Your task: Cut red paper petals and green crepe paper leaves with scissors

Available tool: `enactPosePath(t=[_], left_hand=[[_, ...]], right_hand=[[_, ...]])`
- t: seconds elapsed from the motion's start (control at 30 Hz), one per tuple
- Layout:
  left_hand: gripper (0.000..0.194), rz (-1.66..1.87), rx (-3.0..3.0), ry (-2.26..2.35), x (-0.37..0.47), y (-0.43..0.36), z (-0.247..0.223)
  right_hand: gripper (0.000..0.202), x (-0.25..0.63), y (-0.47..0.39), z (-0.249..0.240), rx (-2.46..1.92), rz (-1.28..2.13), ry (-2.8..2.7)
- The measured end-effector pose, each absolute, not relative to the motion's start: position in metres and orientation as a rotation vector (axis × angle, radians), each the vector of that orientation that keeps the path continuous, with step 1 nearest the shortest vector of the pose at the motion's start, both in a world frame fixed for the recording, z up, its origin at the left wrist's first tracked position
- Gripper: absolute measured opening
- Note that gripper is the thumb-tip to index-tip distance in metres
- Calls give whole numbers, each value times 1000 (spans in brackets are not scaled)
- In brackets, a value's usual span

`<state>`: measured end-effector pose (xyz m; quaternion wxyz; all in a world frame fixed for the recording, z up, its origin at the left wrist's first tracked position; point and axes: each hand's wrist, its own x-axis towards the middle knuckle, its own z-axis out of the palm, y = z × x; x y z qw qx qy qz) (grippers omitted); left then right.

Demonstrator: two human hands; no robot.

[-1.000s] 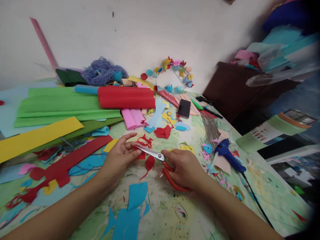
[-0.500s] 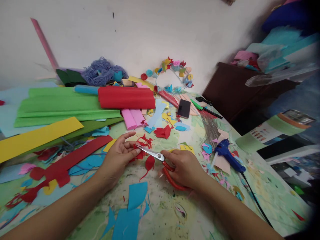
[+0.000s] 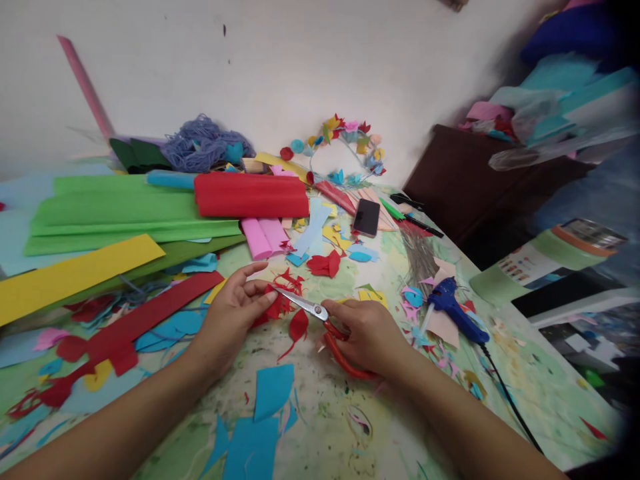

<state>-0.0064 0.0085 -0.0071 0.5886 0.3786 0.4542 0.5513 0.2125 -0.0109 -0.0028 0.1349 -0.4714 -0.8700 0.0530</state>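
My right hand (image 3: 367, 333) grips a pair of scissors (image 3: 320, 312) by the red handles, with the blades pointing left and looking closed. Their tips reach the fingertips of my left hand (image 3: 237, 313), which pinches a small piece of red paper (image 3: 273, 303). Part of that piece is hidden behind the fingers. Thin red scraps (image 3: 290, 280) lie just beyond the blades. A red petal shape with a thin tail (image 3: 299, 327) rests on the table below the scissors. Folded red paper (image 3: 325, 264) sits farther back.
Blue paper pieces (image 3: 251, 447) lie at the front. A blue glue gun (image 3: 457, 310) with a cord is on the right, near a green bottle (image 3: 540, 257). Behind are a phone (image 3: 367, 217), a red paper roll (image 3: 251, 195), green paper (image 3: 120, 210) and a flower wreath (image 3: 370, 143).
My left hand has shifted very slightly left, and its thumb has drawn back a little from the scissor tips. The scissors and my right hand look nearly unmoved.
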Motion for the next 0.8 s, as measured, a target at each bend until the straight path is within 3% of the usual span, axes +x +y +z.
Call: enactPosePath(t=[0.57, 0.8], left_hand=[[62, 1233, 914, 1090, -7, 6, -7], [60, 1220, 954, 1173, -14, 10, -10]], right_hand=[[32, 211, -10, -2, -1381, 179, -2545], [35, 211, -9, -2, -1595, 39, -2457]])
